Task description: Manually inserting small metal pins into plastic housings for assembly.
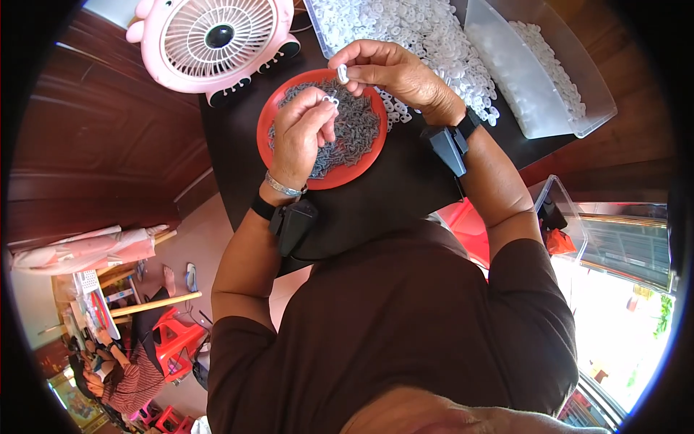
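Note:
My left hand (303, 134) hovers over a red plate (269, 116) heaped with small dark grey pieces (358, 126), pinching a small white ring (331, 100) between thumb and finger. My right hand (394, 72) is just beyond it, above the plate's far edge, holding another small white plastic piece (343, 73) at its fingertips. The two hands are close together, fingertips a short gap apart. Both wrists carry black strapped devices.
A heap of white plastic rings (426, 36) covers the black table (405, 188) behind the plate. A clear plastic bin (535, 72) with more white pieces stands at the right. A pink desk fan (213, 40) stands at the far left. Another clear box (571, 224) sits lower right.

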`<state>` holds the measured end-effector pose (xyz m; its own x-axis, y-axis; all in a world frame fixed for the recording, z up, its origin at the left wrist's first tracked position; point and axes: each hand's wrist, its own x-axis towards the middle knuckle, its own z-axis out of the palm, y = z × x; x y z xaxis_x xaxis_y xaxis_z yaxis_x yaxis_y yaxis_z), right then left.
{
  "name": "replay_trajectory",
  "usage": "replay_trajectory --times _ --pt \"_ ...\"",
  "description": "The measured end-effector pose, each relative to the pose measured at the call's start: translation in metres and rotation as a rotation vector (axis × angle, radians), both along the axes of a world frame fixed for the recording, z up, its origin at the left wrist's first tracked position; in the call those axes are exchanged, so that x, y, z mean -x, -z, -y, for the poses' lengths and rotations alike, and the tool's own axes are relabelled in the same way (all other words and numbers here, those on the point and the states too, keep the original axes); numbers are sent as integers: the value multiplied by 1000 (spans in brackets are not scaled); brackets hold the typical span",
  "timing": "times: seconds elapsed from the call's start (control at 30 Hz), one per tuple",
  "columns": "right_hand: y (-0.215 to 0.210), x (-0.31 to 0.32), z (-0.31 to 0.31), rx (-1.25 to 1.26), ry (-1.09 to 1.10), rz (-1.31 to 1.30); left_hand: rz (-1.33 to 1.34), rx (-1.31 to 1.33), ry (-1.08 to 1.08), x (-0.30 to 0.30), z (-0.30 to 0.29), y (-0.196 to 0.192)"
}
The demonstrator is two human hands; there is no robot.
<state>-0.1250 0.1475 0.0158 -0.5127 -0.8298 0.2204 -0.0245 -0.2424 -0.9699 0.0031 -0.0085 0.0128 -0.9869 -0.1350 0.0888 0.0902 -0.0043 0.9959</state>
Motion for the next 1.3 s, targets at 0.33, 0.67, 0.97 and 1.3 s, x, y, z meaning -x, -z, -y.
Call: replay_trajectory --times 0.33,0.67,0.97,1.3 --pt "-1 -6 6 15 -4 15 -56 66 32 0 1 2" --pt "-4 -12 7 -26 -19 -124 -3 9 43 0 4 4" --pt "1 -9 8 53 -41 -122 -76 -142 17 1 2 6" --pt "-4 -11 5 -23 -32 -1 -79 -126 -1 2 3 5"
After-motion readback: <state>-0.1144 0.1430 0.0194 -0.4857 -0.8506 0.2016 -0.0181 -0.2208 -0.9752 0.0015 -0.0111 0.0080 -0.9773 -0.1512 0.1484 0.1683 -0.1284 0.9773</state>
